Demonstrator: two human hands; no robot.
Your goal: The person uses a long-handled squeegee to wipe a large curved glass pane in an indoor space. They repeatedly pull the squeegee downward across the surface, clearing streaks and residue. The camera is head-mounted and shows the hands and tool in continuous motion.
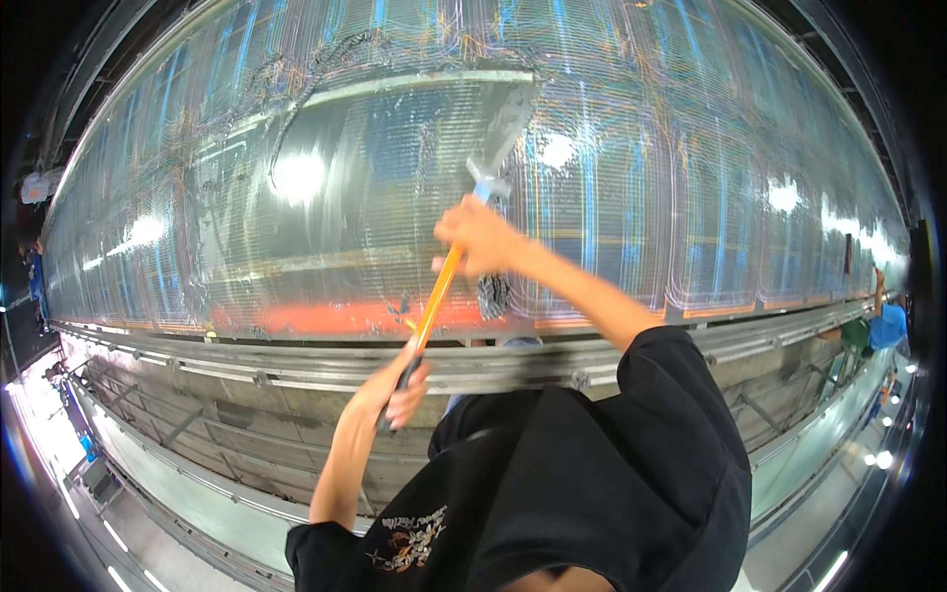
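Note:
Both my hands are closed round a long-handled scraper (436,301) with an orange shaft and a dark lower grip. My left hand (392,388) wraps the dark grip near the metal rail. Higher up, my right hand (477,237) grasps the shaft just below the pale, blurred head. That head meets a large glossy panel (612,197) covered in fine coloured lines. Left of it lies a greyish, streaked area (345,168) where those lines are gone. Dark shreds edge this area, and a dark clump (493,296) sits beneath my right wrist.
A red-orange band (326,318) runs along the panel's near edge. Metal rails (473,370) pass between the panel and my body. Another person in blue (888,326) is at the far right, and a blue-clad figure (37,281) shows at the far left.

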